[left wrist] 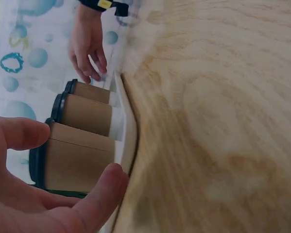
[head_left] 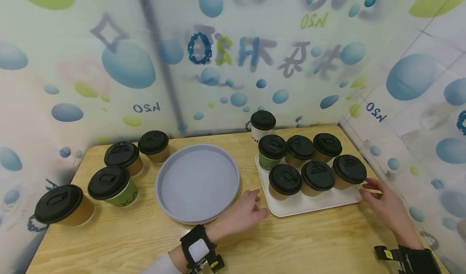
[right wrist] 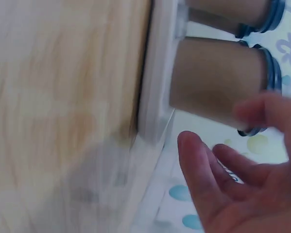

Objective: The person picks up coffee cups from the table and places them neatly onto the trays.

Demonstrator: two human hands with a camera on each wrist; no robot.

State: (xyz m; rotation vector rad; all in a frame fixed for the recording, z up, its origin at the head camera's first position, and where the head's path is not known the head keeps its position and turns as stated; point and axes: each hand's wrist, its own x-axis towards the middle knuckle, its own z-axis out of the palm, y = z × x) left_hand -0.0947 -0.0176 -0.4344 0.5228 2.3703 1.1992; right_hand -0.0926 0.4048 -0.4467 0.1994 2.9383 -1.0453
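On the right of the table a white tray bears two rows of lidded paper cups. Most are brown, like the front-left cup; one green cup stands at the back left. My left hand hovers by the tray's front-left corner, its thumb and fingers spread apart beside a brown cup in the left wrist view. Past the opposite end, my right hand has loosely bent fingers near the front-right cup. In the right wrist view those fingers grip nothing.
A round grey-blue tray lies left of my left hand. Several more lidded cups stand farther left, among them a green one. A white cup stands behind the white tray. Printed curtains border the wooden table.
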